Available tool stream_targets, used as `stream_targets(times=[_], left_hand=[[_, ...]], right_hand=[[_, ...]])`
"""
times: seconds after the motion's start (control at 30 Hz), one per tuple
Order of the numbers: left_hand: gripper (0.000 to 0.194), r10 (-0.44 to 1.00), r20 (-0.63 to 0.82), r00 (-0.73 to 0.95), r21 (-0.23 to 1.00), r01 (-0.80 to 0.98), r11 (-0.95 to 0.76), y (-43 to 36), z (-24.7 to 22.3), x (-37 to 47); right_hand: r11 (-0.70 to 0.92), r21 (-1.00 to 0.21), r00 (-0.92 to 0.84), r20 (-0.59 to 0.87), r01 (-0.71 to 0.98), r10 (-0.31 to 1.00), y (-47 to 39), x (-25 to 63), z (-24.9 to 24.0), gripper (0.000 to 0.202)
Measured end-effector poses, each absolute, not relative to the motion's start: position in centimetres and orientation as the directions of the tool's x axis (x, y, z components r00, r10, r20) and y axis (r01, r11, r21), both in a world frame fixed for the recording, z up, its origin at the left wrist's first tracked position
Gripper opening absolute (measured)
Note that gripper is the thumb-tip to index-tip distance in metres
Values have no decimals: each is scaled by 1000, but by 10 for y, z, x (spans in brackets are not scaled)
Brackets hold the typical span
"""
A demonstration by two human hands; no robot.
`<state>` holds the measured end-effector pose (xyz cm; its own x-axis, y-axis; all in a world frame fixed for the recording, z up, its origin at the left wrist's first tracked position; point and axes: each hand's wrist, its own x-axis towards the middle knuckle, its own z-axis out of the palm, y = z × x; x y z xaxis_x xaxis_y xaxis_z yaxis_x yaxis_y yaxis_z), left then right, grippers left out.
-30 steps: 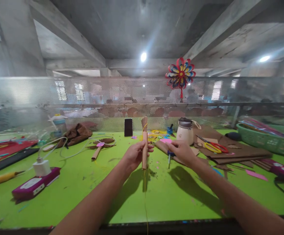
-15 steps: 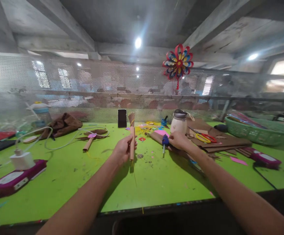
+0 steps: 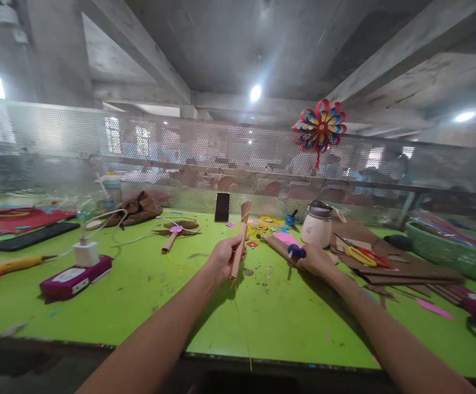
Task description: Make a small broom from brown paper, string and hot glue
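Note:
Upright and slightly tilted, a rolled brown paper tube (image 3: 241, 241) is gripped by my left hand (image 3: 225, 257). Yellow thread is tied near its flared top, and a loose yellow strand trails from its lower end to the table edge. My right hand (image 3: 317, 261) is closed on a dark blue tool (image 3: 296, 251) with a thin grey stick pointing down; its kind is unclear. Beside that hand lie a brown roll (image 3: 278, 247) and a pink paper piece (image 3: 285, 238). Left of my hands rests another paper tube (image 3: 171, 239) with a brown leaf-like fringe and pink centre.
A cream jar (image 3: 317, 225) stands behind my right hand. Scissors (image 3: 363, 256) lie on brown card (image 3: 410, 268), near a green basket (image 3: 447, 246). At left are a purple power strip (image 3: 76, 279), a cable and a yellow pointed tool (image 3: 8, 268). A phone (image 3: 222, 207) leans at the back.
The view has turned left, so everything sits further right. My right hand has turned the blue tool slightly. My left hand still holds the paper tube, now leaning a bit more.

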<state>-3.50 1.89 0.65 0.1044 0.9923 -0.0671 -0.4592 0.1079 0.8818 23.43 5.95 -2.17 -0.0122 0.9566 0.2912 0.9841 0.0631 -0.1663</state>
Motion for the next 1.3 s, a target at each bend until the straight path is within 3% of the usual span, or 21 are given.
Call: stream_targets(times=[0.17, 0.3, 0.37, 0.5, 0.67, 0.9, 1.3], left_hand=[[15, 994, 0, 113, 902, -429, 49, 18, 6, -30], [14, 993, 33, 111, 936, -351, 8, 19, 2, -26], [14, 994, 36, 101, 950, -312, -3, 21, 0, -26], [14, 998, 13, 55, 963, -268, 2, 22, -2, -27], [13, 997, -40, 67, 973, -224, 54, 18, 0, -22], [9, 987, -15, 158, 979, -200, 47, 14, -1, -20], [19, 981, -8, 191, 991, -126, 33, 20, -10, -22]], right_hand=[[154, -280, -17, 436, 948, 900, 55, 247, -3, 38], [443, -479, -100, 586, 758, 804, 33, 235, 13, 48], [566, -523, -143, 641, 637, 754, 18, 225, 20, 45], [603, -582, -212, 601, 545, 771, -2, 211, 27, 40], [621, -598, -293, 558, 507, 776, -1, 206, 21, 36], [648, -621, -259, 603, 442, 755, 3, 201, 20, 32], [701, -517, -302, 654, 491, 693, 21, 209, 5, 32]])
